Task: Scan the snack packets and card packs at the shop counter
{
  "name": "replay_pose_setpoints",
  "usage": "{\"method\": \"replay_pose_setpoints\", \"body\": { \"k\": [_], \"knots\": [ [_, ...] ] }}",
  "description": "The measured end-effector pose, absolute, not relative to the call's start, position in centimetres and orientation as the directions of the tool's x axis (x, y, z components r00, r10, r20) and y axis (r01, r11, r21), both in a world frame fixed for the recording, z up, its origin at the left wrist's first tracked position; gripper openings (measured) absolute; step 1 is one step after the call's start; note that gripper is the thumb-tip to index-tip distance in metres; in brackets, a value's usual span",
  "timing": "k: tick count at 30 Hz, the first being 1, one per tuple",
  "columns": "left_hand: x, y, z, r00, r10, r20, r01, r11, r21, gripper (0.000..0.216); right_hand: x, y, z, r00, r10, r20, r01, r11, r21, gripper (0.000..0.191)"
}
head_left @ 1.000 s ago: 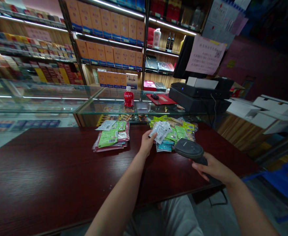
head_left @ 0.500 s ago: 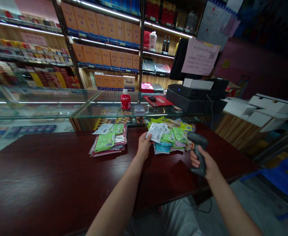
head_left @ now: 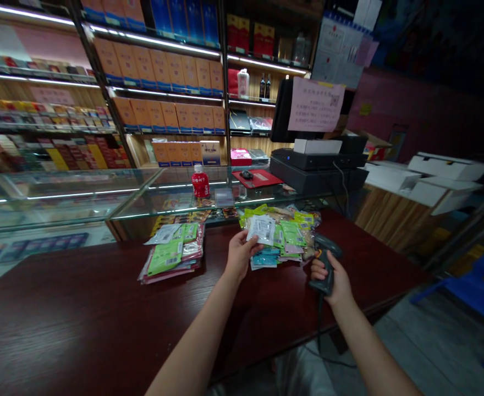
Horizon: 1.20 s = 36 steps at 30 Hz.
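Between the fingers of my left hand [head_left: 241,255] is a silvery-white packet [head_left: 262,229] with printing on it, held over the right pile. My right hand [head_left: 337,280] is wrapped round the handle of a dark grey barcode scanner [head_left: 325,264], whose head points left toward the packets; its cable hangs down past the table edge. The right pile holds green packets [head_left: 292,233] and blue packets [head_left: 265,257], partly hidden by the held packet. Left of my hands lies a stack of green and reddish packets [head_left: 168,256], topped by a silvery packet [head_left: 163,234].
All this lies on a dark red wooden table [head_left: 81,308]. Behind it runs a glass counter [head_left: 163,192] with a red bottle [head_left: 201,182], a mouse on a red mat [head_left: 262,177] and a monitor [head_left: 281,113]. A blue stool [head_left: 479,289] stands at the right.
The camera view has tilted up and turned slightly right, so the scene sits lower and farther left. Both hands keep hold of the packet and the scanner; the packet now faces me more upright.
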State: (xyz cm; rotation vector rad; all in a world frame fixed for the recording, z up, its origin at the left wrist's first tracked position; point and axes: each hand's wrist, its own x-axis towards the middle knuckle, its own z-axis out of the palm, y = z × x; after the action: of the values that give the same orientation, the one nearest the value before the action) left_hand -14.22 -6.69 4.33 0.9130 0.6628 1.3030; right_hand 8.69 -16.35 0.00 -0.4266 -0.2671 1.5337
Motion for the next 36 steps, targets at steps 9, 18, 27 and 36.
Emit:
{"method": "replay_pose_setpoints", "body": {
  "k": [9,18,27,36],
  "knots": [
    [-8.6,-4.3,6.0,0.131,0.982,0.139,-0.405,-0.075,0.911,0.024,9.3,-15.7,-1.0,-0.027,0.997,-0.078,-0.927,-0.055,-0.372,0.019],
    [-7.9,-3.0,7.3,0.105,0.937,0.333,0.626,-0.322,0.710,0.021,9.1,-15.6,-1.0,-0.020,0.997,-0.074,-0.923,-0.047,-0.381,0.024],
    [-8.1,-4.3,5.7,0.522,0.756,0.395,0.756,-0.625,0.196,0.029,9.2,-15.5,-1.0,-0.017,0.996,-0.093,-0.927,-0.050,-0.371,0.023],
    [-9.8,-4.9,6.0,0.490,0.771,0.406,0.766,-0.604,0.222,0.038,9.2,-15.9,-0.8,-0.025,0.993,-0.116,-0.922,-0.068,-0.381,0.017]
  ]
}}
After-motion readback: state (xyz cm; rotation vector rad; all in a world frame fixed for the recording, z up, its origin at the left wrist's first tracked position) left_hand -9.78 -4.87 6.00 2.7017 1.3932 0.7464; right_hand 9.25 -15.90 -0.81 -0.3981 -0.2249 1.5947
